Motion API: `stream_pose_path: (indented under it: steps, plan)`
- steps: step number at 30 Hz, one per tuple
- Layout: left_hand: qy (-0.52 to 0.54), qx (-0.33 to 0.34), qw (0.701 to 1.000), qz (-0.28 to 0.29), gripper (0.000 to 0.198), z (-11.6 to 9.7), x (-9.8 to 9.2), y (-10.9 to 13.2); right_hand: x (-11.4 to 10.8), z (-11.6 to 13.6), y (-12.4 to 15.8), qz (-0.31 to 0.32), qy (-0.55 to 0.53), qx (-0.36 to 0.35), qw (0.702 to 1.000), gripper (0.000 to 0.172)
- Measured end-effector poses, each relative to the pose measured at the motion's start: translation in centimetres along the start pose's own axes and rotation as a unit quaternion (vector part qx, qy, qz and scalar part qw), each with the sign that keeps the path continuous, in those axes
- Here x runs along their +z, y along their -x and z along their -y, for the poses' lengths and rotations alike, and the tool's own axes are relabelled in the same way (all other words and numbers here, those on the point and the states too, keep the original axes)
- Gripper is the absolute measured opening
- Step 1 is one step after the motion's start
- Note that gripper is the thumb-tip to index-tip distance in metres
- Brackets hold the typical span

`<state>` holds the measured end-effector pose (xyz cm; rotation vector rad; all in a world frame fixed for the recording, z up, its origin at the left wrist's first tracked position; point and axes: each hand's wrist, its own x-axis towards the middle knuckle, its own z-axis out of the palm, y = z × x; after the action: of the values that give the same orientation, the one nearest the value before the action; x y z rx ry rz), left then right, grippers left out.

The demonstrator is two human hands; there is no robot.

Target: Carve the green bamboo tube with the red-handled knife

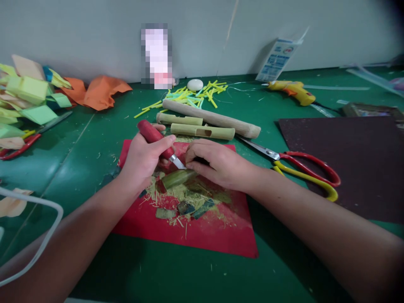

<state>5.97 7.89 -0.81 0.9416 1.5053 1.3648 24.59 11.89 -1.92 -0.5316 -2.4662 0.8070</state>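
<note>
My left hand (pixel 140 158) is closed round the red handle of a carving knife (pixel 158 138). Its short metal blade angles down to the right, its tip at a green bamboo piece (pixel 177 180). The far end of that piece is under my right hand (pixel 217 162), whose fingers are curled on it close to the blade. Beneath both hands lies a red sheet (pixel 233 246) strewn with pale shavings and dark green bamboo chips (pixel 186 208). Just beyond are two cut bamboo tubes (pixel 217 133), one with a rectangular opening, and a thicker wooden stick (pixel 211 116).
Scissors (pixel 274 155) with red and yellow handles lie right of my right hand, partly over a dark board (pixel 356 168). Farther back are a yellow glue gun (pixel 292 90) and yellow straw pieces (pixel 186 99). Folded paper (pixel 34 90) is heaped at left on the green table (pixel 164 273).
</note>
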Motion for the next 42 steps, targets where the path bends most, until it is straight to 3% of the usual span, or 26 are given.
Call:
stream_pose_path:
  steps: [3, 6, 15, 24, 31, 39, 42]
  plan:
    - [0.003, 0.051, 0.998, -0.025, 0.069, 0.2, -0.1, -0.2, -0.2, 0.2, 0.0, 0.004, 0.000, 0.005, 1.000, 0.014]
    - [-0.029, 0.101, 0.994, -0.012, 0.075, 0.7, -0.4, -0.7, -0.4, 0.4, 0.0, 0.009, -0.003, 0.009, 1.000, 0.014]
    - [-0.072, 0.070, 0.995, 0.009, 0.043, 1.3, -1.3, -2.1, -0.8, 0.5, 0.2, 0.016, -0.001, -0.006, 1.000, 0.011]
    - [-0.128, 0.080, 0.989, 0.007, 0.035, 1.2, -1.7, -2.4, -1.1, 0.7, 0.3, 0.022, -0.014, 0.016, 1.000, 0.010]
    - [-0.272, 0.144, 0.951, 0.025, 0.035, 1.0, -2.4, -2.7, -1.8, 0.9, 0.2, 0.055, -0.037, 0.026, 0.997, 0.010]
    - [-0.148, 0.112, 0.982, 0.040, 0.035, 1.1, -2.2, -2.5, -1.9, 0.8, 0.1, 0.074, -0.073, 0.033, 0.994, 0.012]
    - [-0.132, 0.147, 0.980, 0.027, 0.035, 1.0, -2.1, -2.3, -1.8, 0.8, 0.1, 0.074, -0.070, 0.028, 0.994, 0.011]
